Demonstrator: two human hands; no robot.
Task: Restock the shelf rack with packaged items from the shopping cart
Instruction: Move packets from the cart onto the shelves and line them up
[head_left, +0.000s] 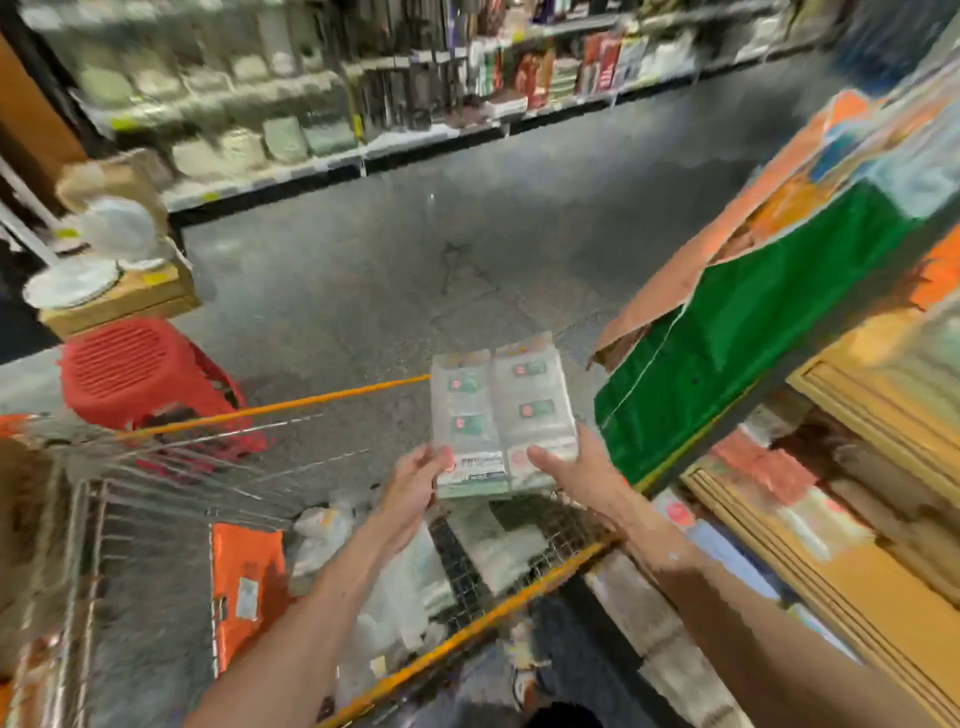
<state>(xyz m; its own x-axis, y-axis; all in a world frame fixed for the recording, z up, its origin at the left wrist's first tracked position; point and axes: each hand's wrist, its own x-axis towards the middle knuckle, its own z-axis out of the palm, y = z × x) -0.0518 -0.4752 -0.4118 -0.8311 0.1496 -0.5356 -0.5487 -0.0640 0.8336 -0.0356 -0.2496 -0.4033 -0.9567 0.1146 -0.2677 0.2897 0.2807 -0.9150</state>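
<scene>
Both my hands hold up a clear plastic pack (501, 410) of white items with green and red labels, above the far end of the wire shopping cart (519, 603). My left hand (415, 480) grips the pack's lower left edge. My right hand (569, 465) grips its lower right edge, thumb on the front. The cart holds more clear packs (384, 582) and an orange package (244, 582). The wooden shelf rack (852, 587) stands to my right, with packaged goods on its lower levels. The view is blurred.
A green and orange bag (727, 332) juts out from the rack's upper level just right of the pack. A red plastic stool (140, 371) and a white fan (104, 244) on a box stand at the left. Grey aisle floor (415, 249) stretches ahead to stocked shelves (322, 104).
</scene>
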